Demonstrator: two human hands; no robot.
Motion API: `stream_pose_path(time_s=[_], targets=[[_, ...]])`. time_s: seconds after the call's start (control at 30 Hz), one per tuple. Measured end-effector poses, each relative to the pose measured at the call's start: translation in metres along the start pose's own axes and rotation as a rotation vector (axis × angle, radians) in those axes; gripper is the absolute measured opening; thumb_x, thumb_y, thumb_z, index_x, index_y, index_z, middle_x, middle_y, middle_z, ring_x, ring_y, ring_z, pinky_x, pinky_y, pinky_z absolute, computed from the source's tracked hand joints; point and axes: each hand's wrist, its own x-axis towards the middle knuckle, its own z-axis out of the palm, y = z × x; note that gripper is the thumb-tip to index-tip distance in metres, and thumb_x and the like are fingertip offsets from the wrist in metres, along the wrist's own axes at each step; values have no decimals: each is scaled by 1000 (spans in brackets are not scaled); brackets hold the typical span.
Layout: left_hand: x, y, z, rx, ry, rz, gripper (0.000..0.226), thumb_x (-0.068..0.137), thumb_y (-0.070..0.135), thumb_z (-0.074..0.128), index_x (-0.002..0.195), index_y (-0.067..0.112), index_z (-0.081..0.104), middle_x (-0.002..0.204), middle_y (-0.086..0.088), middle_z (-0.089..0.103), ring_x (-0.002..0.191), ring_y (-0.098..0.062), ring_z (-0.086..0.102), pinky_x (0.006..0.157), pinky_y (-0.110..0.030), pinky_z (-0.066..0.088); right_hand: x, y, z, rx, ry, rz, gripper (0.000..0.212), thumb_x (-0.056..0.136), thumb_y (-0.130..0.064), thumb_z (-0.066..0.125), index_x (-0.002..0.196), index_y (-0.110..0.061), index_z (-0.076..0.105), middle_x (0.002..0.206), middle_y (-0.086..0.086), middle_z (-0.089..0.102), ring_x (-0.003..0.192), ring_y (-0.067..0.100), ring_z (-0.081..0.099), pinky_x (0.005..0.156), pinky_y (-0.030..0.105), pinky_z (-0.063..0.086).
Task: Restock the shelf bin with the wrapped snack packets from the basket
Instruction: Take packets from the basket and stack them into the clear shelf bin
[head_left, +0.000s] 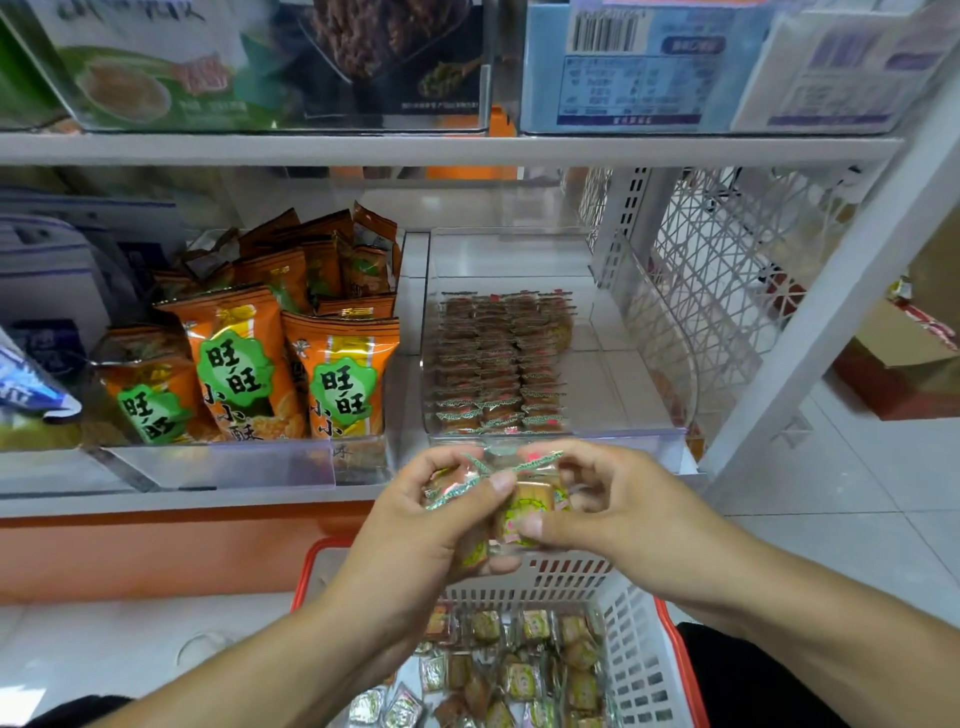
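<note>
Both hands hold a small stack of wrapped snack packets (519, 506) just in front of the clear shelf bin (644, 364). My left hand (415, 519) pinches the stack's left side, thumb on top. My right hand (608, 499) pinches the right side with thumb and fingers. Inside the bin, rows of the same packets (498, 364) fill the left part; its right part is bare. Below the hands, a white basket with a red rim (639, 660) holds several loose packets (519, 670).
Left of the bin, another clear bin holds orange snack bags (291, 358). The upper shelf (467, 148) carries boxed goods. A white mesh side panel (727, 291) and shelf post (841, 291) stand at right, with cardboard boxes (904, 358) on the tiled floor beyond.
</note>
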Motion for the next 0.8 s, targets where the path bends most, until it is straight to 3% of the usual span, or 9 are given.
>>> stream_pose_path(time_s=[0.07, 0.13, 0.23, 0.33, 0.4, 0.53, 0.57, 0.7, 0.8], targets=[[-1, 4, 1, -104, -36, -36, 50, 72, 29, 77, 116, 11, 63, 101, -12, 78, 79, -24, 74, 62, -37, 63, 3, -3, -5, 18, 38, 43, 45, 81, -3, 81, 116, -28, 68, 104, 2, 75, 96, 26, 74, 91, 39, 57], [-1, 8, 0, -279, -73, -84, 51, 77, 22, 65, 124, 6, 61, 110, -23, 74, 85, -34, 72, 69, -45, 65, 6, -6, -12, 35, 67, 52, 49, 82, -3, 79, 122, -24, 61, 105, 2, 75, 101, 31, 71, 93, 42, 55], [-2, 13, -4, -426, -96, -136, 48, 84, 11, 51, 130, 2, 57, 109, -40, 66, 82, -42, 70, 69, -48, 65, 7, -12, -22, 70, 83, 34, 46, 81, -5, 78, 122, -17, 61, 107, 3, 76, 103, 31, 71, 88, 35, 56], [0, 9, -2, -427, -31, -163, 35, 99, 7, 43, 131, 7, 58, 116, -34, 69, 85, -40, 71, 63, -44, 64, 2, -13, -23, 131, -99, 15, 43, 80, -3, 79, 120, -11, 65, 117, 12, 73, 110, 36, 68, 94, 38, 56], [2, 6, 2, -409, 20, -155, 32, 100, 6, 47, 130, 8, 59, 119, -29, 71, 91, -38, 71, 67, -44, 61, -3, -8, -14, 208, -212, 36, 42, 79, -3, 78, 119, -13, 69, 120, 15, 72, 112, 33, 68, 94, 37, 57], [0, 3, 7, -417, 53, -107, 29, 95, 9, 55, 123, 5, 62, 102, -24, 74, 73, -30, 71, 56, -39, 63, -7, 4, 8, 213, -217, 67, 42, 89, -3, 72, 128, -16, 65, 118, 9, 74, 112, 23, 69, 98, 29, 54], [0, 4, 9, -422, 64, -101, 29, 98, 10, 53, 125, 3, 62, 106, -27, 71, 77, -32, 70, 59, -40, 63, -7, 5, 10, 183, -187, 70, 43, 90, -4, 70, 130, -17, 64, 118, 6, 74, 113, 21, 69, 102, 31, 52], [4, 5, 11, -451, 135, -77, 35, 107, 15, 41, 132, -4, 55, 118, -30, 62, 106, -38, 59, 95, -54, 51, -9, 3, 13, 48, -140, 34, 34, 94, -7, 67, 126, -22, 68, 121, -3, 73, 121, 17, 64, 112, 37, 44], [4, 1, 13, -385, 159, -44, 32, 105, 9, 42, 130, 0, 59, 108, -25, 67, 99, -38, 60, 84, -50, 53, -12, 1, 18, 70, -211, 56, 45, 98, -1, 59, 137, -25, 58, 127, -3, 71, 125, 16, 61, 111, 31, 44]])
